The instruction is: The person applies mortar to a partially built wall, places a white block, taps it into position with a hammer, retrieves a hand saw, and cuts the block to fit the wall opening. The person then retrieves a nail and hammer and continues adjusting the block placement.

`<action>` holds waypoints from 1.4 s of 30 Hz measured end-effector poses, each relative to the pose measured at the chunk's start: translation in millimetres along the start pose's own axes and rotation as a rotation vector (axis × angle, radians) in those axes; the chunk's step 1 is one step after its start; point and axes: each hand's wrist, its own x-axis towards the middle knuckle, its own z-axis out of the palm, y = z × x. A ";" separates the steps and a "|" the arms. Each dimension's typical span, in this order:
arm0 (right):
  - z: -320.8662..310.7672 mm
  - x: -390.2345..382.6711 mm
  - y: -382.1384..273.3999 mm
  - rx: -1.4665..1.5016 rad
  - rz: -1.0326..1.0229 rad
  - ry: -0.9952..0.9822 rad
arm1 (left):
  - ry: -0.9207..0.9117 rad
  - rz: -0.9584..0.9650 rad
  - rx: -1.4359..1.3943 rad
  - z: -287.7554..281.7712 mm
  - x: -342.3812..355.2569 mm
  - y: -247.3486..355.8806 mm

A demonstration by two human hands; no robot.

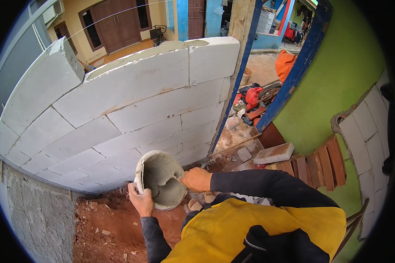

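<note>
A round pale bucket (pixel 158 162) with grey mortar (pixel 162 193) inside is tilted toward me at the lower middle. My left hand (pixel 141 198) grips its left rim. My right hand (pixel 196 179) is closed at the bucket's right side, reaching to its opening; whatever it holds is mostly hidden by the hand and mortar. Just beyond them rises a wall of white blocks (pixel 145 105), with a smear of mortar along parts of its top and a string line above it.
At right are a blue-framed doorway (pixel 289 90) with cloths and rubble (pixel 252 101), stacked red bricks (pixel 327 160), a white block (pixel 274 152) and a green wall (pixel 320 87) with blockwork. Red soil (pixel 101 232) lies below; rough grey plaster (pixel 39 215) is at left.
</note>
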 end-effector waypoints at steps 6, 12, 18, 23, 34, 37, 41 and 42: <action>-13.9 -32.2 3.6 0.954 0.035 -0.216 | -0.055 0.019 -0.036 19.2 1.1 -0.6; -10.1 -67.9 39.4 1.899 0.288 -0.349 | -0.017 0.015 -0.081 11.8 22.7 -7.3; -74.0 -122.4 88.9 2.205 0.022 0.055 | 0.051 -0.030 -0.325 -5.9 33.1 -7.1; -164.7 -160.8 146.3 1.639 0.192 0.821 | 0.143 -0.044 -0.208 -22.6 20.4 -15.7; -154.6 -103.5 204.0 -0.022 0.483 1.236 | 0.222 -0.155 -0.100 -56.2 -7.9 -72.4; -151.2 -115.1 184.2 0.001 0.464 1.229 | 0.232 -0.155 -0.076 -63.3 -9.7 -80.7; -191.1 -109.3 190.1 0.136 0.419 1.425 | 0.227 -0.120 -0.009 -63.3 -7.0 -79.4; -203.1 -105.5 195.1 0.113 0.444 1.395 | 0.226 -0.135 -0.016 -61.8 -6.2 -77.3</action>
